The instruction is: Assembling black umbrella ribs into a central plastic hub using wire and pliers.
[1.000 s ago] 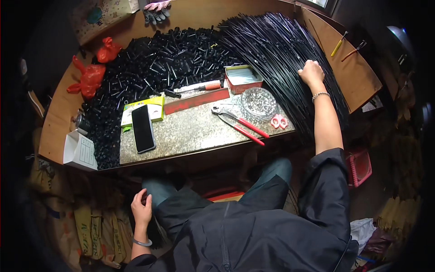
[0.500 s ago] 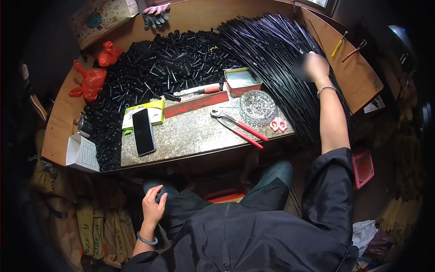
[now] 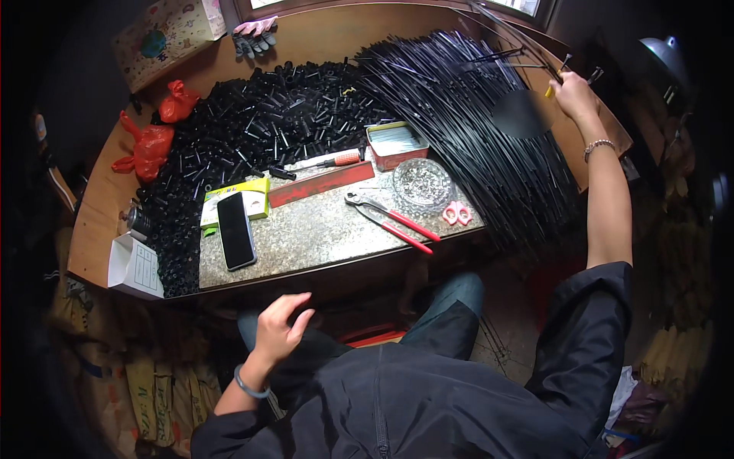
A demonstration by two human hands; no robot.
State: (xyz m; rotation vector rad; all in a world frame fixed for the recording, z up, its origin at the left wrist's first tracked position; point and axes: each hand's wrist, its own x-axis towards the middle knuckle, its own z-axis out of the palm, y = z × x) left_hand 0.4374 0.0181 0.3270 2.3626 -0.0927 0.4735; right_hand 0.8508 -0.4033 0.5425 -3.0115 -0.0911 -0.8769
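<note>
At the far right, my right hand is closed round several thin black rods, which fan out toward the window. Below and left of it lies a large pile of similar long black rods, slanting across the table. A yellow-handled tool on the wooden side wall shows right beside my fingers. My left hand hovers above my lap, in front of the table's near edge. Its fingers are partly bent, with the thumb apart, and they hold nothing. A dark blurred patch covers part of the pile near my right wrist.
Short black tubes are heaped at the back left. On the stone slab are a phone, red-handled pliers, pink-handled scissors, a glass dish and a red tin. Red bags stand left.
My right hand has moved right and up off the pile, now with several black rods in it. My left hand has shifted slightly right and forward. The view has tilted a little.
</note>
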